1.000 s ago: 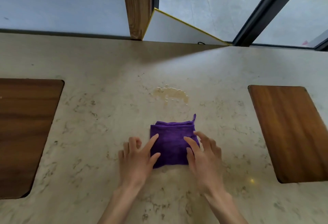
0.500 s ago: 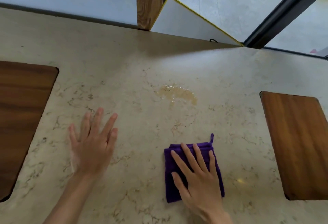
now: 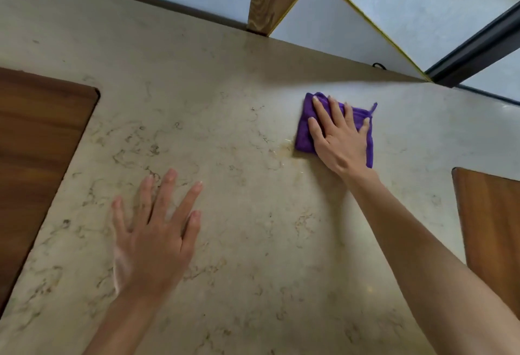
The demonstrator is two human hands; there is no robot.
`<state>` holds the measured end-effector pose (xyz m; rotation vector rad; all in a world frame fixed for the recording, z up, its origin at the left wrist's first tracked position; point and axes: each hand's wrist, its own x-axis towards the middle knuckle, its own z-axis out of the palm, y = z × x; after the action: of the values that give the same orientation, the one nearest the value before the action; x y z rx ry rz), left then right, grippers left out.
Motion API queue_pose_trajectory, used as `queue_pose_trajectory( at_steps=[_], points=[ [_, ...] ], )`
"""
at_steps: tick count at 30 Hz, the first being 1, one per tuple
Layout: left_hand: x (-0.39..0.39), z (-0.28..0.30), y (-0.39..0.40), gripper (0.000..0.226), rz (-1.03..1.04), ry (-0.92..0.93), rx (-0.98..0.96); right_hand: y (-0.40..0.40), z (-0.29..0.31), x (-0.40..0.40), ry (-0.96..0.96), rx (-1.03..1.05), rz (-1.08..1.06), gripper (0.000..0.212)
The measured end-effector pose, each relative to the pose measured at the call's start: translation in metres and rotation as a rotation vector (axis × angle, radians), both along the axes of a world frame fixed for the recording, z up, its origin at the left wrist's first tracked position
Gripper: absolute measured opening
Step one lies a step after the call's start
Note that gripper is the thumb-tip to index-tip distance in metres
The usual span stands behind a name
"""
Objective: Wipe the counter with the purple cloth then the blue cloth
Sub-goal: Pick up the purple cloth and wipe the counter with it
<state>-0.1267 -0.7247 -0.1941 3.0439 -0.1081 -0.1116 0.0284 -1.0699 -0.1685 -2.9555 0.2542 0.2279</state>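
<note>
Left hand: left hand (image 3: 153, 237) lies nearest the camera, flat and spread, palm down on the worktop (image 3: 253, 242); it holds nothing.
Right arm: extended forward and to the right, well apart from the left hand.
Right hand: right hand (image 3: 339, 136) is flat, fingers splayed, pressing down on the purple cloth (image 3: 305, 135); a press, not a closed grip.
Purple cloth: folded to a rough square, directly beneath the right palm, on the far right part of the worktop, near its rear edge; a small hanging loop projects at the far right corner.
Key relation: the spill residue (image 3: 281, 152) lies just beside the near left corner of the cloth, toward the left hand; judged, the next stroke draws the cloth back and leftward over it. The right hand is the one placed for this.
Spill residue: a thin yellowish wet film; its extent is hard to read against the stone pattern.
Blue cloth: not in view.
Materials: cloth is soft napped microfibre; worktop is smooth beige veined stone with dark wood insets (image 3: 36, 157) left and right.
Progress: judged to be in the first wiping stage.
</note>
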Motion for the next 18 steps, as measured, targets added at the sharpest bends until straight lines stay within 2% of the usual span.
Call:
queue_pose_trajectory(
  at_steps=[4,7,13,18],
  points=[
    [0.001,0.002,0.0,0.054,0.006,0.031,0.008,0.048,0.001,0.04,-0.007,0.055,0.079,0.06],
    [0.001,0.004,0.001,0.055,0.002,0.046,0.021,0.067,0.004,0.019,-0.009,0.059,0.102,0.059],
    [0.001,0.012,0.0,0.055,0.002,0.072,0.014,0.085,0.005,-0.158,-0.094,0.001,0.192,0.061],
    [0.0,0.016,-0.001,0.057,0.01,0.086,0.012,0.088,0.0,-0.291,0.025,-0.118,0.296,0.073]
  ],
)
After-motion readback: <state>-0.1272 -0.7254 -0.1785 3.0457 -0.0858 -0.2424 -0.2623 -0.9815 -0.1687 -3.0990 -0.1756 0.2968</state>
